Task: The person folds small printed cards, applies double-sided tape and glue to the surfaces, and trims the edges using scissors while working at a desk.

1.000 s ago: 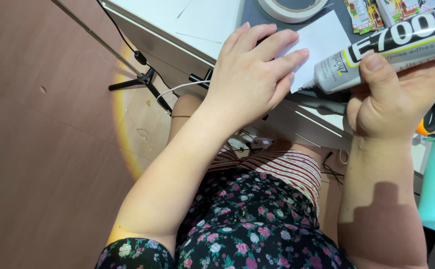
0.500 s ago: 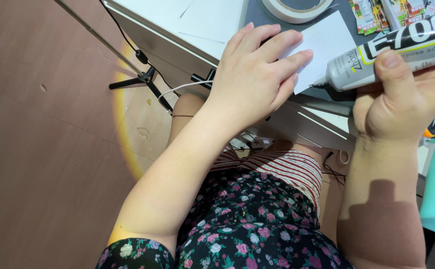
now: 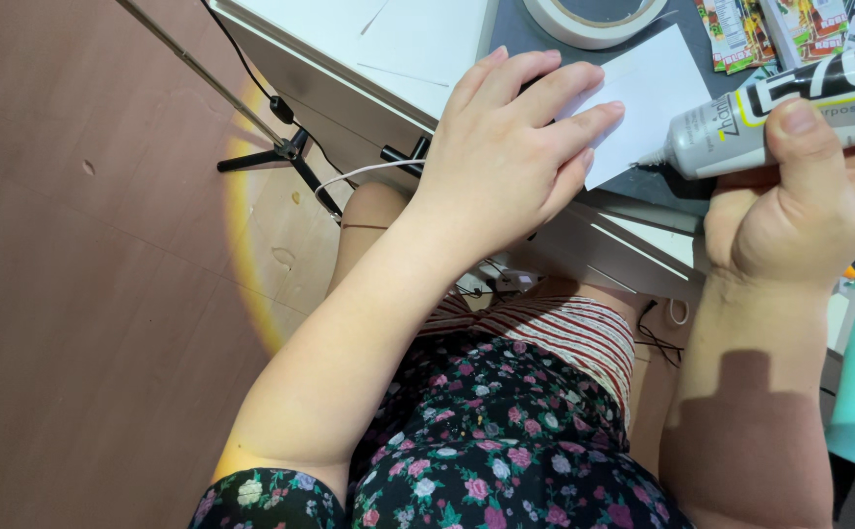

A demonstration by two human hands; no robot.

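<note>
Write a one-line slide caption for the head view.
Left hand presses a white card flat on the desk while right hand aims a silver glue tube at its edge.

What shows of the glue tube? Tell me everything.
The glue tube is a silver-grey squeeze tube, seemingly soft metal, with a black, white and yellow printed label. It lies almost level, its white pointed nozzle aimed left at the edge of the white card, seemingly touching it. The right hand grips it, thumb pressed on top. Its rear end runs out of the picture. The left hand rests flat on the card.
</note>
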